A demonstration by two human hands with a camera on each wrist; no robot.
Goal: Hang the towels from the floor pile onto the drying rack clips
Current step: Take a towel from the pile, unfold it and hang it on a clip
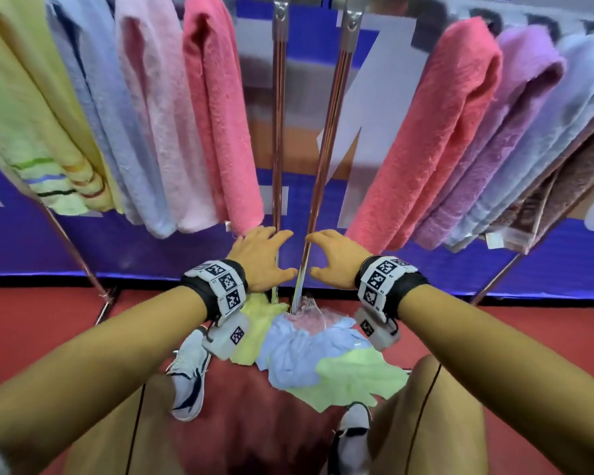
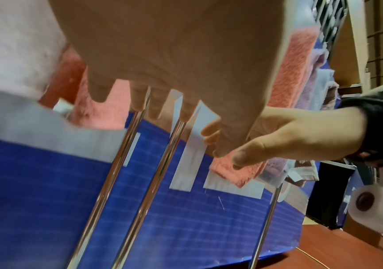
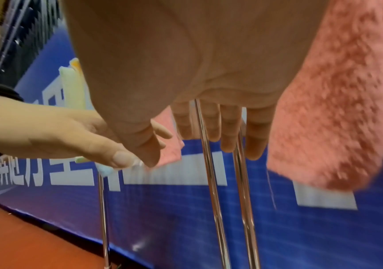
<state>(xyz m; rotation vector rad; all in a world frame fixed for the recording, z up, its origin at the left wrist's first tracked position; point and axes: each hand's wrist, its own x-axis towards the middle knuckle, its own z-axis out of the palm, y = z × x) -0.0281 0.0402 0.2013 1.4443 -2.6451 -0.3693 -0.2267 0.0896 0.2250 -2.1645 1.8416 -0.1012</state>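
Towel pile (image 1: 309, 354) lies crumpled on the red floor (image 1: 494, 323) at the foot of the drying rack's two chrome centre poles (image 1: 278, 132), between the person's shoes (image 1: 187, 375). Left hand (image 1: 263, 260) and right hand (image 1: 336, 260) hover above it on either side of the poles, fingers (image 2: 187, 111) spread apart, holding nothing. Pink towel (image 1: 220, 114) hangs just left of the poles, coral towel (image 1: 432, 138) right.
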